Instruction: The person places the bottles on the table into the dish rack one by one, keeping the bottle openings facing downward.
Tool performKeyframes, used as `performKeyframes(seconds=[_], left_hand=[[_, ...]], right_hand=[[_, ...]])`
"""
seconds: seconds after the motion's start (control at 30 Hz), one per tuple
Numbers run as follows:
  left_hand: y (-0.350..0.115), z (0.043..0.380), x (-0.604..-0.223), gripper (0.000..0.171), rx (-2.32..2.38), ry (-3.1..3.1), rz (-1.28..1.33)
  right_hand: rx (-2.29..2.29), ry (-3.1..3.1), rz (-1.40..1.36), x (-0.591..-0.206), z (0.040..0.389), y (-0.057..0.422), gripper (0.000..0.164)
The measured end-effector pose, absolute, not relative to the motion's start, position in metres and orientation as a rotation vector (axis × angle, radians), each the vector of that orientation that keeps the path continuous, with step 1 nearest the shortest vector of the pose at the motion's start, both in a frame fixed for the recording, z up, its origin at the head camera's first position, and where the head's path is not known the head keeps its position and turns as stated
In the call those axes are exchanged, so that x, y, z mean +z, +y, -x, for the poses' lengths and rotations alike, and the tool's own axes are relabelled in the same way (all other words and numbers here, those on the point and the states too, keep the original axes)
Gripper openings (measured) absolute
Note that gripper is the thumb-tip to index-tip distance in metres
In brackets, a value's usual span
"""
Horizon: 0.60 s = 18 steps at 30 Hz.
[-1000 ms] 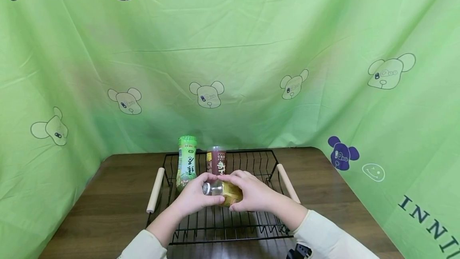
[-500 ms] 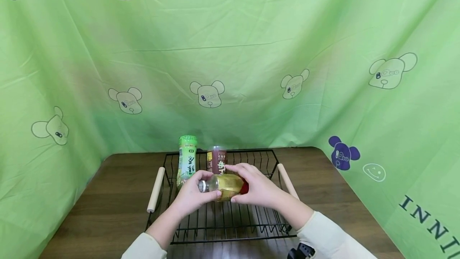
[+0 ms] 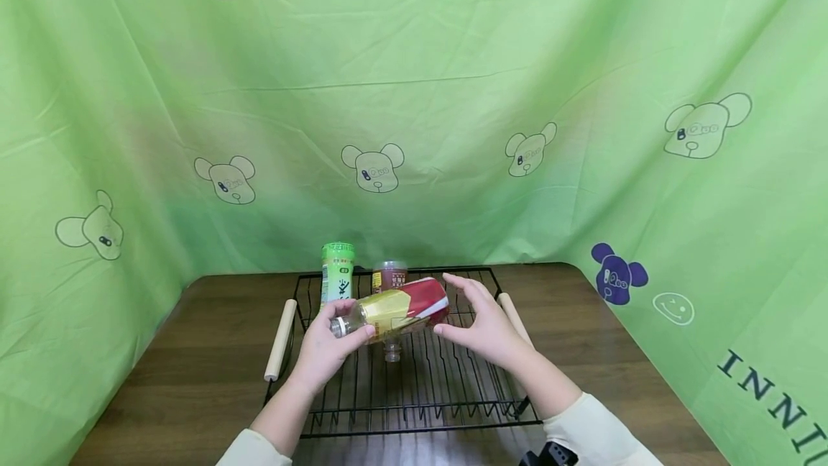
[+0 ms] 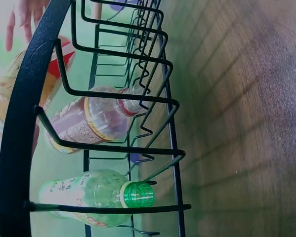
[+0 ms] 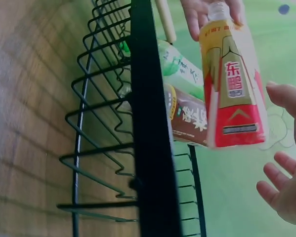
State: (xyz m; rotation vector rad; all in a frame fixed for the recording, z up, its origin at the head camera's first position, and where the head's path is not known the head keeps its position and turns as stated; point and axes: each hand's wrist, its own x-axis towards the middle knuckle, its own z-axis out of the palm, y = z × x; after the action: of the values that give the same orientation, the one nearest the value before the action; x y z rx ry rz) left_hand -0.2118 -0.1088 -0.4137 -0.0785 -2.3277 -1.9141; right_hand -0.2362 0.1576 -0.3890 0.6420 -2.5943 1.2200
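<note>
My left hand (image 3: 325, 345) grips a plastic drink bottle (image 3: 396, 308) by its neck. The bottle, with a yellow and red label, lies tilted above the rack, its base up to the right. My right hand (image 3: 486, 323) is spread just right of the base, with a gap between them in the right wrist view. Behind the held bottle, a green-labelled bottle (image 3: 337, 275) and a brown-labelled bottle (image 3: 389, 276) stand cap-down in the black wire rack (image 3: 414, 408). The held bottle partly hides both in the head view.
Pale wooden handles (image 3: 281, 340) flank the rack. It stands on a dark wooden table (image 3: 213, 351). A green printed cloth (image 3: 453, 113) hangs behind and at both sides.
The held bottle has turned so its red part shows, and its base has risen to the right. My right hand has come off it and opened; my left hand has shifted left.
</note>
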Motion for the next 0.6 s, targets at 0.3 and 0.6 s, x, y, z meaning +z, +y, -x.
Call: performKeyframes(seconds=[0.3,0.6], left_hand=[[-0.107,0.210,-0.411,0.057,-2.046,-2.163,-0.013],[-0.100,0.210,-0.414,0.056,-2.091,-2.101,0.013]], right_hand=[[1.532,-2.589,-0.404,-0.399,0.235,0.149,0.076],[1.612,-2.539,-0.386,-0.404,0.233,0.138,0.079]])
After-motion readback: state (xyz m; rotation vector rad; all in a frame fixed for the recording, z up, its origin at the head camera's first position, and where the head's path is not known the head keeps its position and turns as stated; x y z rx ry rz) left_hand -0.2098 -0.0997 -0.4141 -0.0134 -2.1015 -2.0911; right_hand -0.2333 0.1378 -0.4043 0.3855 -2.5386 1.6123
